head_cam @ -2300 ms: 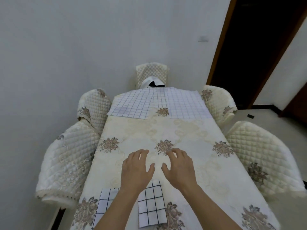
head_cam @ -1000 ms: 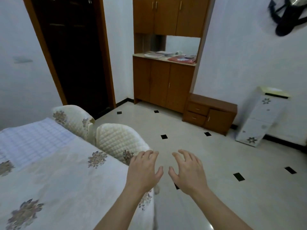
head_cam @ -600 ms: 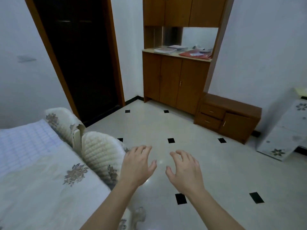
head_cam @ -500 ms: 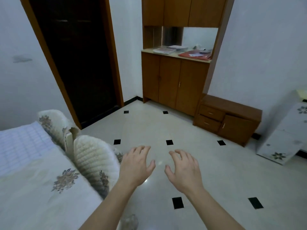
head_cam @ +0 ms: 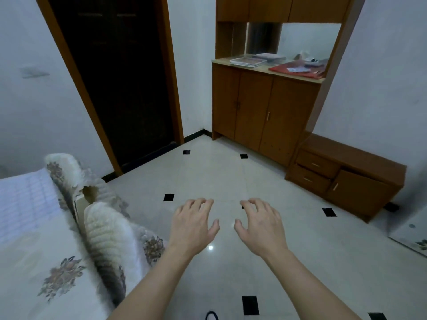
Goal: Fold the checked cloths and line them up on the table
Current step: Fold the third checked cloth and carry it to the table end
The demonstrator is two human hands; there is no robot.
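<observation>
**Both hands empty over the tiled floor, table off to the left**

Below and beyond the hands lies a pale, glossy tiled floor (head_cam: 208, 172) set with small black square inlays, one bright glint of light just under the left palm. Ahead and to the left of the hands stands a dark doorway (head_cam: 120, 77) in an orange-brown wooden frame. Ahead and to the right is a wooden cabinet (head_cam: 263, 112) with papers and a red sheet on its counter, and a low wooden drawer unit (head_cam: 346, 179) further right against the white wall.

Left of the left forearm is the table (head_cam: 30, 269), covered by a cream cloth with brownish flower motifs. At its far end, well left of the hands, lies a checked cloth (head_cam: 25, 199), pale with a fine grid, spread flat; its edges are blurred. Between table and hands stand two quilted chair backs (head_cam: 108, 236), cream, padded and rounded, also smeared by motion.

The left hand (head_cam: 193, 227) and right hand (head_cam: 261, 227) hang side by side over the floor, palms down, thumbs pointing at each other with a gap between. Fingers are loosely spread and slightly curled. Neither holds or touches anything. Both forearms are bare.
</observation>
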